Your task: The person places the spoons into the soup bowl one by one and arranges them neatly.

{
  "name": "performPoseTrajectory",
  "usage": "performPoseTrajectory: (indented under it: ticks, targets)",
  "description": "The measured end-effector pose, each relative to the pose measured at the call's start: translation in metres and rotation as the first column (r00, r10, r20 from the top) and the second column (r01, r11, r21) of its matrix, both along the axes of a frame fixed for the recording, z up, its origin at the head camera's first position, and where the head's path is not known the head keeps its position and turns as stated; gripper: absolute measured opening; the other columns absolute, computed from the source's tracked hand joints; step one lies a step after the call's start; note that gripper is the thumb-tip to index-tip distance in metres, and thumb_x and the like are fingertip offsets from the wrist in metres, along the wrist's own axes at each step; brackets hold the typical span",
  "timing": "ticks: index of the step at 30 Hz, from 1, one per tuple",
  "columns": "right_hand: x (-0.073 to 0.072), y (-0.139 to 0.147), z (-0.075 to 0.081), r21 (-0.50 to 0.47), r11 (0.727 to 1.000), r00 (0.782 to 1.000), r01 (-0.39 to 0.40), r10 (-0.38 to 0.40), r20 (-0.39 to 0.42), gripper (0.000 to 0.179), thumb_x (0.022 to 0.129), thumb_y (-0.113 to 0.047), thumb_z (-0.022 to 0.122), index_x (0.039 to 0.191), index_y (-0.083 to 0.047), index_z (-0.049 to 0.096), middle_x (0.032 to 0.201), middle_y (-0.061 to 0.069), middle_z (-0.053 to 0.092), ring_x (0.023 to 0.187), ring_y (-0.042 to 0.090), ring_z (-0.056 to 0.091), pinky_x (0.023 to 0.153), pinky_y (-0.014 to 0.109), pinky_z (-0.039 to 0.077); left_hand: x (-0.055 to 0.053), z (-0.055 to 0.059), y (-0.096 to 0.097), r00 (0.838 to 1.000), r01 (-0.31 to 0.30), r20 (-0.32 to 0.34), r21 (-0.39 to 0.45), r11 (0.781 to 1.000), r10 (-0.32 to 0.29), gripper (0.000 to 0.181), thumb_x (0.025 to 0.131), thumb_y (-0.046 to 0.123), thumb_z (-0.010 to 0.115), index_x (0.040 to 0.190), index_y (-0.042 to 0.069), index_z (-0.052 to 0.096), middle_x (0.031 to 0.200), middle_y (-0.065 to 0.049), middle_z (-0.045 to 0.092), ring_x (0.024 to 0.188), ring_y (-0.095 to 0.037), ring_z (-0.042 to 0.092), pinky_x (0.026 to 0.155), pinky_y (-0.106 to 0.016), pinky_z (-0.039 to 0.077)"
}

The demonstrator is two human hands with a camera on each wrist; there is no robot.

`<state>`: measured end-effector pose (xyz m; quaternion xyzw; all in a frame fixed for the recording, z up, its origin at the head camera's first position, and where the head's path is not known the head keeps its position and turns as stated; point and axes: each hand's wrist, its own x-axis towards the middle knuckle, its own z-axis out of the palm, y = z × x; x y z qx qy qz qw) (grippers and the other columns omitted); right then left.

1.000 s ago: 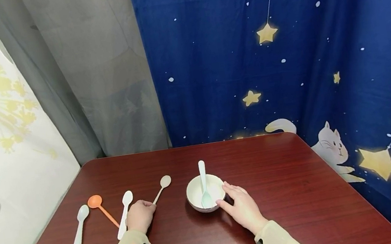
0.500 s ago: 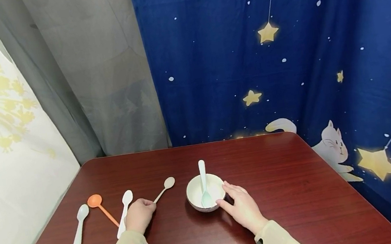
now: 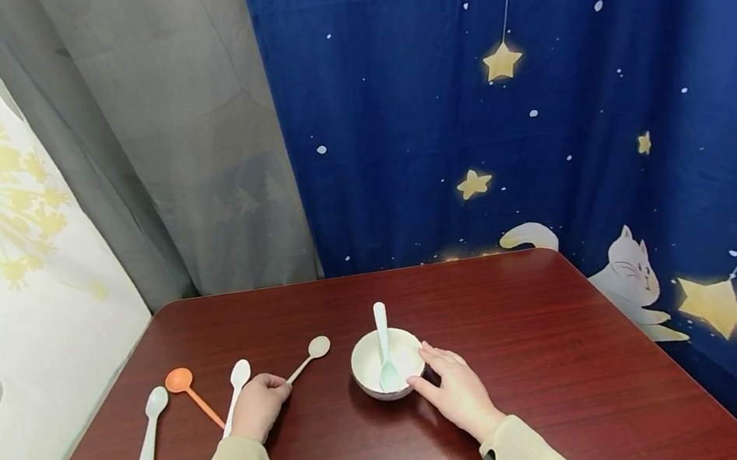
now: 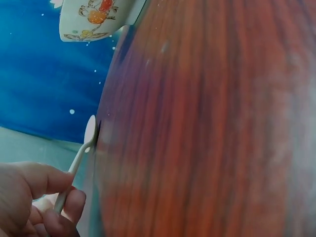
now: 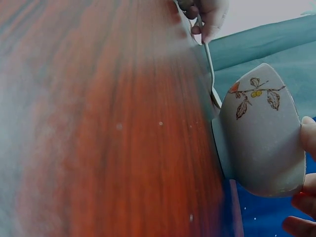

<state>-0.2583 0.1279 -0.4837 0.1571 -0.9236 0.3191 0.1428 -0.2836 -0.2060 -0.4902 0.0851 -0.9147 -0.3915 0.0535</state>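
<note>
My left hand (image 3: 259, 406) pinches the handle of a beige spoon (image 3: 318, 346) between thumb and fingertips; its bowl end points away to the right, low over the table. In the left wrist view the thumb lies against the handle of that spoon (image 4: 90, 132). To the right stands a cream bowl (image 3: 364, 372), patterned outside with fruit and leaves, as the right wrist view of the bowl (image 5: 261, 133) shows. My right hand (image 3: 461, 394) rests at the bowl's right rim, fingers spread and fairly straight. A mint-green spoon (image 3: 383, 332) leans in the bowl, handle up.
On the left of the dark red table (image 3: 531, 333) lie an orange spoon (image 3: 180, 380), a pale grey spoon (image 3: 151, 441) and a white spoon (image 3: 239, 375) partly behind the left hand. Grey and blue star-patterned curtains (image 3: 412, 137) hang behind.
The beige spoon's bowl end has swung a little to the right. My left hand and wrist have shifted slightly left. The right hand and the cream bowl stay put.
</note>
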Motion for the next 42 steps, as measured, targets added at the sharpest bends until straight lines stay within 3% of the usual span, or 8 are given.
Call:
performPoseTrajectory:
  ticks: [9,16,23,25,33,40,42]
  targets:
    - [0.001,0.000,0.001,0.002,1.000,1.000,0.000,0.000,0.004,0.062,0.090,-0.046,0.063,0.133,-0.002,0.056,0.139,0.012,0.052,0.128,0.036,0.046,0.104,0.048,0.037,0.002,0.002,-0.004,1.000,0.010,0.021,0.215,0.977,-0.015,0.022,0.087,0.011,0.059,0.101,-0.005,0.066,0.093,-0.013,0.063,0.083,-0.024,0.052,0.066,-0.028,0.041]
    - [0.001,-0.001,0.001,0.008,1.000,1.000,0.006,-0.006,0.004,0.062,0.090,-0.047,0.063,0.134,-0.003,0.056,0.140,0.010,0.052,0.128,0.036,0.046,0.104,0.048,0.037,-0.001,0.005,-0.009,0.995,0.015,0.086,0.410,0.912,-0.055,0.026,0.085,0.005,0.058,0.105,-0.011,0.064,0.063,0.001,0.048,0.052,-0.009,0.038,0.046,-0.021,0.032]
    - [0.000,0.000,0.001,0.004,1.000,1.000,0.008,-0.008,-0.001,0.063,0.089,-0.047,0.064,0.134,-0.003,0.056,0.139,0.011,0.052,0.128,0.036,0.046,0.104,0.048,0.037,0.000,0.010,-0.015,0.995,-0.003,0.094,0.432,0.902,-0.042,0.024,0.087,0.008,0.060,0.100,-0.012,0.065,0.057,0.004,0.044,0.046,-0.007,0.035,0.043,-0.021,0.031]
    - [0.001,0.000,0.001,0.003,1.000,1.000,0.008,-0.008,0.004,0.062,0.089,-0.047,0.064,0.134,-0.004,0.056,0.139,0.010,0.052,0.128,0.036,0.046,0.105,0.047,0.037,0.000,0.011,-0.014,0.996,-0.018,0.085,0.464,0.886,-0.025,0.025,0.087,0.008,0.060,0.102,-0.012,0.063,0.055,0.005,0.042,0.046,-0.007,0.036,0.043,-0.021,0.031]
    - [0.000,0.000,0.002,0.002,1.000,1.000,0.005,-0.005,0.010,0.062,0.090,-0.046,0.064,0.135,-0.004,0.055,0.139,0.012,0.052,0.128,0.036,0.045,0.105,0.048,0.036,0.001,0.011,-0.008,0.995,-0.094,0.082,0.608,0.789,0.055,0.028,0.089,0.008,0.060,0.109,-0.011,0.059,0.063,0.006,0.050,0.051,-0.003,0.044,0.047,-0.016,0.039]
    - [0.000,-0.001,0.002,0.004,1.000,1.000,0.008,-0.008,0.004,0.062,0.090,-0.046,0.063,0.134,-0.003,0.056,0.139,0.010,0.052,0.128,0.036,0.046,0.105,0.048,0.037,0.001,0.010,-0.005,0.991,-0.131,0.105,0.755,0.642,0.080,0.027,0.092,0.005,0.058,0.115,-0.009,0.055,0.080,0.004,0.061,0.064,-0.002,0.055,0.059,-0.014,0.049]
    - [0.000,-0.001,0.002,0.002,1.000,1.000,0.006,-0.006,0.003,0.063,0.090,-0.047,0.063,0.134,-0.003,0.056,0.139,0.011,0.052,0.128,0.037,0.046,0.105,0.048,0.037,0.000,0.010,-0.005,0.991,-0.133,0.108,0.781,0.610,0.078,0.030,0.093,0.005,0.057,0.119,-0.009,0.054,0.082,0.005,0.062,0.067,-0.003,0.056,0.062,-0.015,0.050]
